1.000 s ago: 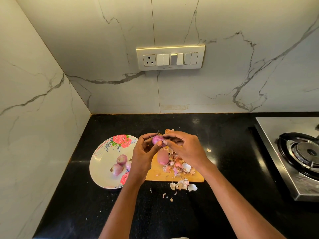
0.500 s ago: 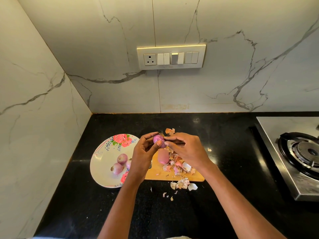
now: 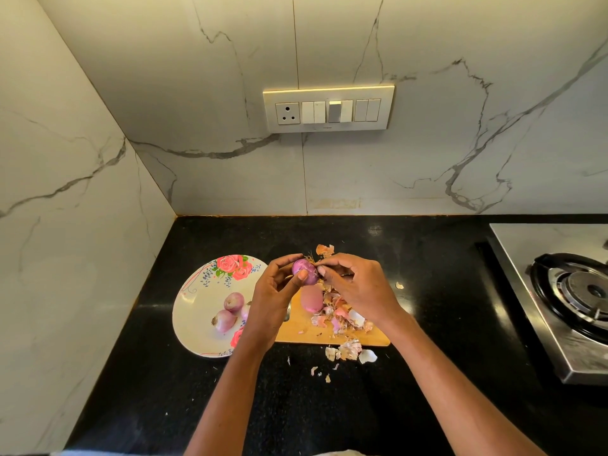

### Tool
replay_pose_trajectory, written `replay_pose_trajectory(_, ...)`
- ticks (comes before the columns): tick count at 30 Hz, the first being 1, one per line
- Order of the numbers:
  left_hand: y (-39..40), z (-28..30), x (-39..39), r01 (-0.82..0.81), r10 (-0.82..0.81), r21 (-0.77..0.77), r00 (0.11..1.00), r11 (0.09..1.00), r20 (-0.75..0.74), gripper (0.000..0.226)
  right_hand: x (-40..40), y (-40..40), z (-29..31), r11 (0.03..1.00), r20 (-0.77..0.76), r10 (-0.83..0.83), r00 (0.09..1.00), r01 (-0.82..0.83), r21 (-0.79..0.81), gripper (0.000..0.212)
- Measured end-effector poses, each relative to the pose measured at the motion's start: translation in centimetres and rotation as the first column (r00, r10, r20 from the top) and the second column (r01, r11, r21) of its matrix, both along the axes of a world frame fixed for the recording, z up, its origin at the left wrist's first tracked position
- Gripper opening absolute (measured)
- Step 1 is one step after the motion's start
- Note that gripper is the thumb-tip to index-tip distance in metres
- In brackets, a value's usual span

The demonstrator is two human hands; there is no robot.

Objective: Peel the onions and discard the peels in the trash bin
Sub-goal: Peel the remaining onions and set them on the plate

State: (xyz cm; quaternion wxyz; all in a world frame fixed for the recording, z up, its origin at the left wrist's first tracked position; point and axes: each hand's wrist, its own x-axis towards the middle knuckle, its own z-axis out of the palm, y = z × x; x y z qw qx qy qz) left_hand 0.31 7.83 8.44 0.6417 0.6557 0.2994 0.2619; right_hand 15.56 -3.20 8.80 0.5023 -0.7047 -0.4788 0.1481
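Note:
My left hand (image 3: 274, 292) holds a small purple onion (image 3: 304, 268) above the wooden cutting board (image 3: 296, 330), thumb on its front. My right hand (image 3: 353, 284) pinches the onion's root end with its fingertips. A peeled pinkish onion (image 3: 312, 298) lies on the board beside a pile of peels (image 3: 342, 319). More onions (image 3: 230, 311) rest on the floral plate (image 3: 194, 311) to the left. No trash bin is in view.
Loose peels (image 3: 348, 352) lie on the black counter (image 3: 427, 291) in front of the board, and one scrap (image 3: 325, 250) behind my hands. A steel gas stove (image 3: 572, 297) stands at the right. Marble walls close the back and left.
The hands stay together over the board. The onion has turned a little in my left hand, showing more of its purple side.

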Motion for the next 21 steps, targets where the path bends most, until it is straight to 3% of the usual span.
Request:
replay_pose_trajectory(2,0.13,0.06,0.03,-0.006,0.006,0.005,1.000,1.000,0.004,0.040,-0.25,0.07,0.40,0.999,-0.064,0.033,0.997,-0.033,0.001,0.025)
replay_pose_trajectory(17,0.09,0.11,-0.04,0.018,-0.018,0.032,1.000,0.999,0.000,0.041,-0.08,0.02,-0.25,0.997,-0.102,-0.046,0.994,0.040,-0.063,0.017)
replay_pose_trajectory(21,0.12,0.00,0.11,-0.017,0.016,0.022,1.000,1.000,0.015,0.044,-0.59,-0.07,0.24,1.000,-0.210,-0.013,0.978,0.010,-0.017,0.023)
